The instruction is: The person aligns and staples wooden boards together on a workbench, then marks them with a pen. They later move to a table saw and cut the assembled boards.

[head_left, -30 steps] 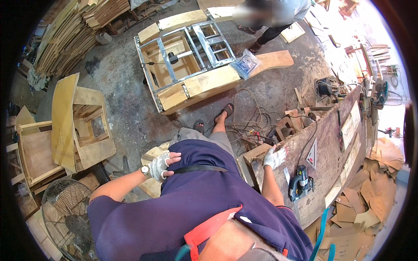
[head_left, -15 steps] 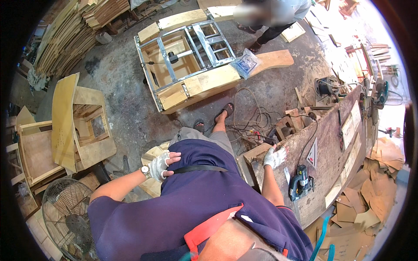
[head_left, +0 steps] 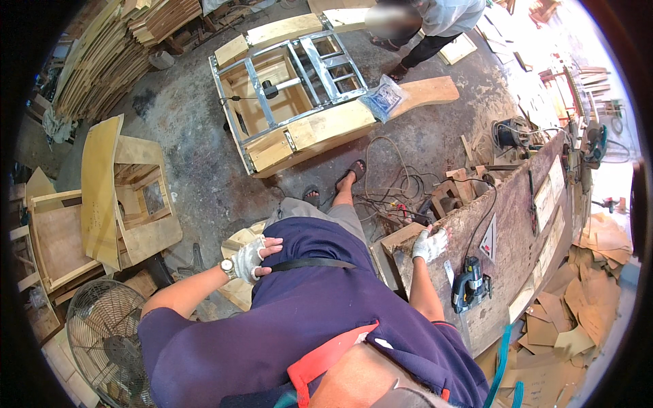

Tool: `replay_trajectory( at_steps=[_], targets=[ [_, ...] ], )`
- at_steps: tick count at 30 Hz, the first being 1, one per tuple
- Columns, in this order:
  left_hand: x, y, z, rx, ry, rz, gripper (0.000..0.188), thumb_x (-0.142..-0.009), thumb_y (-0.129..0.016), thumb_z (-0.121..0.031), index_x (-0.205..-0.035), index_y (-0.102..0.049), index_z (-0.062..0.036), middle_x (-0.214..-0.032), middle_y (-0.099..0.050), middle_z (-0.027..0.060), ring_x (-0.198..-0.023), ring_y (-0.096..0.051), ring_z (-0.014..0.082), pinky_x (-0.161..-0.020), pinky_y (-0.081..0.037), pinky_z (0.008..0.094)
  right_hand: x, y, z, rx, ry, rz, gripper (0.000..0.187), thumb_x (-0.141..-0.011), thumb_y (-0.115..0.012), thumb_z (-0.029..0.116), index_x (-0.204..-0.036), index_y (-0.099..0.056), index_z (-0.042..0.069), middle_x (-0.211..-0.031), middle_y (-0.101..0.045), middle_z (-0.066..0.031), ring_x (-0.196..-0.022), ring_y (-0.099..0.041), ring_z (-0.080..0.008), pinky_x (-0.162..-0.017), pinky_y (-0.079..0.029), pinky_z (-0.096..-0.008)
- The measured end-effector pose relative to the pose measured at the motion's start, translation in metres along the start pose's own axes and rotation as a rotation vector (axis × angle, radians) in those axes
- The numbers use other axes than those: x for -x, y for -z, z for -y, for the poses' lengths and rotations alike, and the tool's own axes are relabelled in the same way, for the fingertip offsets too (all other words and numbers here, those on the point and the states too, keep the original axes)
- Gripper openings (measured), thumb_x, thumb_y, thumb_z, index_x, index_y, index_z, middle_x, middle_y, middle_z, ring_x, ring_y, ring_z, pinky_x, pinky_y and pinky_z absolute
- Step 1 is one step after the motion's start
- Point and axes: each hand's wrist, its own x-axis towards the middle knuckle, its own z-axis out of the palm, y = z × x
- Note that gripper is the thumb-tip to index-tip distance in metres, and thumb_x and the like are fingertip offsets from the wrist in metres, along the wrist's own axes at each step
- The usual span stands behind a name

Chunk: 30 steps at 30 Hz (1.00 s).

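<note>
My left hand [head_left: 250, 260], in a white fingerless glove, rests against the side of my dark blue shirt [head_left: 306, 248] near the black strap. Its fingers are spread and hold nothing. Also gloved, my right hand [head_left: 430, 245] lies open on the near corner of the worn wooden workbench [head_left: 507, 238]. Just beyond that hand on the bench is a white triangular set square [head_left: 488, 243]. A black and blue corded jigsaw [head_left: 469, 284] stands to its lower right, with a metal ruler [head_left: 449, 273] beside it.
Ahead stands a wood and metal frame [head_left: 292, 92] with a plastic bag [head_left: 384, 100] on it. Another person [head_left: 452, 17] bends over beyond it. Cables [head_left: 401, 183] and wood offcuts [head_left: 459, 190] litter the floor. A fan [head_left: 112, 340] and plywood cabinet [head_left: 129, 197] are at left.
The other person at the top has shifted slightly, leaning lower. Both my hands stay where they were.
</note>
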Motion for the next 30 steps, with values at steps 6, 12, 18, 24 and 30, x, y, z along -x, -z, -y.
replay_trajectory(
  at_steps=[6, 12, 18, 24, 30],
  targets=[
    [0.0005, 0.0008, -0.0013, -0.005, 0.008, -0.002, 0.067, -0.097, -0.057, -0.054, -0.149, -0.047, -0.0124, -0.151, -0.049, 0.0184, -0.136, -0.049, 0.0388, -0.113, -0.035, 0.0519, -0.0001, 0.0020, 0.0019, -0.006, -0.010, 0.004, 0.065, -0.098, -0.057, 0.042, -0.152, -0.044, 0.008, -0.163, -0.035, -0.0143, -0.152, -0.030, -0.0326, -0.122, -0.024, -0.0525],
    [0.0002, 0.0024, -0.0023, 0.012, 0.015, 0.008, 0.067, -0.097, -0.057, -0.054, -0.149, -0.047, -0.0131, -0.151, -0.048, 0.0182, -0.136, -0.048, 0.0388, -0.113, -0.034, 0.0521, 0.0004, 0.0084, 0.0053, -0.006, -0.023, 0.031, 0.066, -0.098, -0.057, 0.043, -0.152, -0.043, 0.008, -0.163, -0.036, -0.0143, -0.152, -0.030, -0.0327, -0.123, -0.023, -0.0525],
    [0.0007, 0.0011, 0.0003, 0.001, -0.006, -0.011, 0.067, -0.097, -0.057, -0.055, -0.149, -0.047, -0.0131, -0.151, -0.049, 0.0181, -0.135, -0.049, 0.0394, -0.113, -0.035, 0.0516, 0.0007, 0.0066, 0.0042, -0.004, -0.019, 0.031, 0.066, -0.098, -0.056, 0.044, -0.153, -0.043, 0.008, -0.163, -0.035, -0.0141, -0.152, -0.030, -0.0325, -0.123, -0.022, -0.0525],
    [0.0003, 0.0017, -0.0009, -0.022, -0.005, -0.016, 0.065, -0.097, -0.056, -0.054, -0.145, -0.050, -0.0101, -0.148, -0.051, 0.0195, -0.133, -0.051, 0.0401, -0.112, -0.038, 0.0513, 0.0003, 0.0010, 0.0005, -0.004, 0.000, 0.009, 0.066, -0.099, -0.055, 0.045, -0.153, -0.043, 0.008, -0.164, -0.034, -0.0139, -0.152, -0.029, -0.0323, -0.123, -0.022, -0.0522],
    [-0.0004, 0.0029, -0.0032, -0.021, -0.007, -0.021, 0.065, -0.097, -0.056, -0.053, -0.146, -0.049, -0.0092, -0.149, -0.051, 0.0198, -0.134, -0.051, 0.0401, -0.112, -0.037, 0.0515, 0.0001, 0.0015, 0.0007, 0.007, -0.001, 0.017, 0.067, -0.099, -0.055, 0.045, -0.153, -0.042, 0.008, -0.164, -0.034, -0.0139, -0.152, -0.030, -0.0323, -0.123, -0.023, -0.0522]
  ],
)
